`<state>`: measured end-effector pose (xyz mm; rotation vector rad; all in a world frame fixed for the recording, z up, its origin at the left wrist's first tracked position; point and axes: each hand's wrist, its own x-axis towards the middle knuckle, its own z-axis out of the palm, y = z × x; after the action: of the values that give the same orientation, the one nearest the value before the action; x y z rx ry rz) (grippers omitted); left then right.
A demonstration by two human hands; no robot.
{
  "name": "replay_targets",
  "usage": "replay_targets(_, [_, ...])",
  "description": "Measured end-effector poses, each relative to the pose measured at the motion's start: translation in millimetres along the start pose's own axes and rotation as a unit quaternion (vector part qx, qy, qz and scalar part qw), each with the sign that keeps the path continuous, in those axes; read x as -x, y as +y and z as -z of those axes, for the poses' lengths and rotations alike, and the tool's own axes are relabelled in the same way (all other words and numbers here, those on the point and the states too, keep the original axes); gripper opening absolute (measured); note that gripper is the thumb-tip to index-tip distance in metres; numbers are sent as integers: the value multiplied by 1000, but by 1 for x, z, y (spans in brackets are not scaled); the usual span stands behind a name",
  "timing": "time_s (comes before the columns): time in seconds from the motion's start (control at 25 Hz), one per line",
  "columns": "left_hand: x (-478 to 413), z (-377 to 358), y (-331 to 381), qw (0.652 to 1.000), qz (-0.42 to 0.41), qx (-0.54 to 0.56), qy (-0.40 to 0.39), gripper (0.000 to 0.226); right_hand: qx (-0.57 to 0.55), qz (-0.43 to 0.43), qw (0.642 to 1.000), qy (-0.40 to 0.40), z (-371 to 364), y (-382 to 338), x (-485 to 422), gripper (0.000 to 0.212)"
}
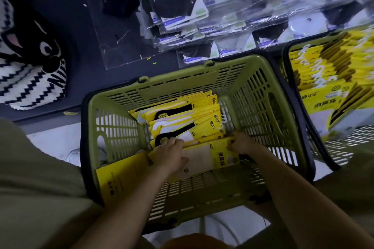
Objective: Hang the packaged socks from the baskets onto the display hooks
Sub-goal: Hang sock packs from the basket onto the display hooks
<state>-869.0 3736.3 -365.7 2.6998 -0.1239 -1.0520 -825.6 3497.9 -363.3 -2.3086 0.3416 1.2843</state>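
Note:
A green plastic basket (263,95) stands on the floor below me with several yellow sock packs (194,115) stacked inside. Both my hands reach into it. My left hand (172,153) grips the left end of the nearest yellow pack (214,159), which shows a pale sock. My right hand (241,143) pinches the top right end of that same pack. Another yellow pack (119,176) leans against the basket's near left wall. Above, clear-wrapped black and white sock packs (182,14) hang on the display; the hooks themselves are hidden.
A second green basket (287,50) full of yellow sock packs (323,79) stands to the right. A black-and-white zigzag knit item (30,79) lies at the left on a dark ledge. My olive clothing fills the lower left.

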Motion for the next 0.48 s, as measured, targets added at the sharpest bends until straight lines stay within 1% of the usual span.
replay_targets(0.08, [-2,1,-4,1000,9,20,21,63,-14,13,1000,2,-2,-2,0,47])
replay_targets(0.16, [-4,2,-4,997,17,46,60,70,-88,41,995,10,-2,-5,1,45])
replay_targets(0.2, [-7,3,-2,996,20,59,67,75,-120,53,991,16,-2,-6,1,46])
replay_targets(0.32, [-12,6,2,998,20,49,25,80,-157,62,985,29,-6,-9,-4,51])
replay_targets(0.4, [-13,7,3,999,9,29,-11,73,-188,58,980,19,-9,-9,-4,62])
replay_targets(0.48, [-11,5,4,997,-2,47,-55,63,-189,57,980,-16,-11,-5,-7,70])
